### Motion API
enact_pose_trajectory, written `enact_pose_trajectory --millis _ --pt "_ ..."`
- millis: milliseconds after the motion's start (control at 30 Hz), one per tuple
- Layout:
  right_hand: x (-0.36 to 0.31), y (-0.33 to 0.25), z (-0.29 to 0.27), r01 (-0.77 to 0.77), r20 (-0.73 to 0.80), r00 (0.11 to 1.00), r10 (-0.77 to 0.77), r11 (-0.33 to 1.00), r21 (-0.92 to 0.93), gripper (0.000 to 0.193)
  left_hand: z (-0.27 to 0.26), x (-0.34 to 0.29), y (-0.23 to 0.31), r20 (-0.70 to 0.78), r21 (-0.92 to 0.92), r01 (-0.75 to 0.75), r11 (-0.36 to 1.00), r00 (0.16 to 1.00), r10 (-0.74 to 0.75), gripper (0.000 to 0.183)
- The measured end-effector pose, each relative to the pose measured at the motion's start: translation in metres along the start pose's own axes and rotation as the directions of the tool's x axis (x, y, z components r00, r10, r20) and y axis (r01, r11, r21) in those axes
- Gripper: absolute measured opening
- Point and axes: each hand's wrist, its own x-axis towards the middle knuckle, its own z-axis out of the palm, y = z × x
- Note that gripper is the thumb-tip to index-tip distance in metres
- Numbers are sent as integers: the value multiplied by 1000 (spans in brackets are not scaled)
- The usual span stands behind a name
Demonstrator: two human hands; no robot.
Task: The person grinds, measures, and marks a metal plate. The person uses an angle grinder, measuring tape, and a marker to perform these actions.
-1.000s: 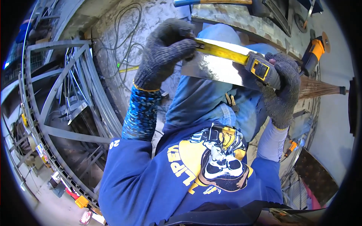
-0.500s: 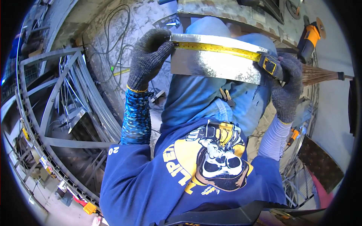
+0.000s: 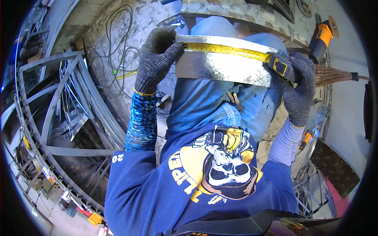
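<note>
Tape measure — in right hand, blade across metal sheet

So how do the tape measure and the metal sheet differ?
The tape measure is dark and yellow with a narrow blade; the metal sheet is silvery-grey and much broader than that blade. The tape measure's blade runs across the near face, while the metal sheet lies behind it. Both stretch crosswise between the left hand and right hand.

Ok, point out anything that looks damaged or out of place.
The metal sheet has dark blotches on its shiny face, perhaps stains or reflections. Farther left, a cable lies in untidy loops on the floor.
</note>
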Motion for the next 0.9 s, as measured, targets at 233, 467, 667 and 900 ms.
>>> enact_pose_trajectory --millis 233,467,667,900 --pt "2 -2 1 -47 9 999 47 998 41 59 5 3 -7 -27 -15 -124 992 992 124 45" --pt "-1 5 -1 -94 16 996 93 993 74 57 6 7 0 18 256 -163 953 986 164 27" --pt "5 -2 0 -77 -8 997 77 996 42 57 7 9 9 35 428 -270 863 959 283 28" --pt "10 -3 0 -57 2 998 57 997 61 57 3 11 10 126 536 -320 781 945 301 34"
